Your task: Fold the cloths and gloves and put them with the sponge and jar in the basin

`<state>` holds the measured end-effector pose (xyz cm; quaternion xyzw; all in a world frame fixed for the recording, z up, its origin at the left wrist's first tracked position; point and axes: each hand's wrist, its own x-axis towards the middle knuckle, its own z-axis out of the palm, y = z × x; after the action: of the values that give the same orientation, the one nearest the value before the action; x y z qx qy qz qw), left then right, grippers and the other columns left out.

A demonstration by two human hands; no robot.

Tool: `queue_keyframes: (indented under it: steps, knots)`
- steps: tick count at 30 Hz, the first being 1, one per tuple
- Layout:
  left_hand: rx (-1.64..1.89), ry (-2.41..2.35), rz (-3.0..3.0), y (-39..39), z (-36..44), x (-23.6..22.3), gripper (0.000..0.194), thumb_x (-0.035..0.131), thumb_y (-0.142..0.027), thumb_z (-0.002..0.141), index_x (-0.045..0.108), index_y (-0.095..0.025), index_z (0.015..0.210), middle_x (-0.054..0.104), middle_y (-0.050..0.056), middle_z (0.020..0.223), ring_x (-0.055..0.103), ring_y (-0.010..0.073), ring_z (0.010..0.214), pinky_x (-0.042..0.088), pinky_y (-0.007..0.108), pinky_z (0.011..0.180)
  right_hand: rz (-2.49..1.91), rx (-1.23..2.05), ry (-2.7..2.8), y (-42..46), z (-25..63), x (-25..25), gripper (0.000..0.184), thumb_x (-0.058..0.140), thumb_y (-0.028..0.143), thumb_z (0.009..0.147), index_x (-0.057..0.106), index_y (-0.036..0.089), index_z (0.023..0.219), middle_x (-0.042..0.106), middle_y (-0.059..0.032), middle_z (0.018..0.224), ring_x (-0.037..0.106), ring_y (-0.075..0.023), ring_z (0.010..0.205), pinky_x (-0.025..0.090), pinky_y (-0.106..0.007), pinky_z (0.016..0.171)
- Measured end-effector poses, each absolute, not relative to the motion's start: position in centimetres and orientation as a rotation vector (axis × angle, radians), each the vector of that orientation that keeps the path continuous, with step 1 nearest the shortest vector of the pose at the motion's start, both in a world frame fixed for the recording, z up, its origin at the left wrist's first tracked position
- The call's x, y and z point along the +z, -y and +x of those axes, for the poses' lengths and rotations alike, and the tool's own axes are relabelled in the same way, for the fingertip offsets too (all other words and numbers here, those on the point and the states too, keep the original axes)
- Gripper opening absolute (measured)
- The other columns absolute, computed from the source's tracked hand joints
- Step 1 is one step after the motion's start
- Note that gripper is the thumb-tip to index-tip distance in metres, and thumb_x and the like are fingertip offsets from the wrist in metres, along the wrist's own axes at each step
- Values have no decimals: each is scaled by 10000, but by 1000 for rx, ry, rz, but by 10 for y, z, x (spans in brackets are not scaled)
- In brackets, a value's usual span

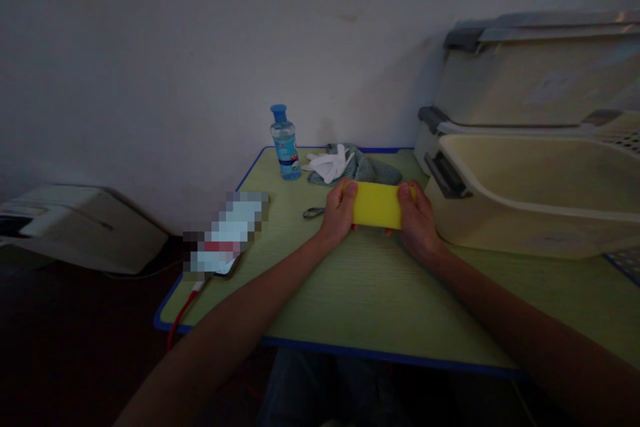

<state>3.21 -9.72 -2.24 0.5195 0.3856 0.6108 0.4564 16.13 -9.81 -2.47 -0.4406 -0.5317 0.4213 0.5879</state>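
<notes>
Between my two hands a yellow rectangular sponge [377,205] is held level above the table. My left hand [341,211] grips its left end, with the thumb on the near face and the other fingers mostly hidden behind. At the right end my right hand [416,217] holds on in the same way. Just beyond the sponge lie a grey-green mesh cloth [375,170] and a crumpled white cloth [330,164]. A dark cord loop [313,213] rests beside my left hand. Farther back and left, a bottle of blue liquid [287,153] stands upright with its cap on.
The light green table [360,293] has a blue edge. On its left lies a blurred-out phone [230,233] with a red cable [181,317]. A large cream bin [530,230] stands at the right, near a lidded box [530,80]. A wall rises behind.
</notes>
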Motion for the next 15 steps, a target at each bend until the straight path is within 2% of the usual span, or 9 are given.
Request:
queue_keyframes:
  steps: [15]
  knots:
    - [1487,-972,1179,94,34,-24,429,486,-607,778,430,-189,700,394,-62,532,397,46,352,266,136,255,-1015,967,1230,99,159,-24,379,496,594,763,418,224,777,425,41,661,499,-95,509,344,-148,275]
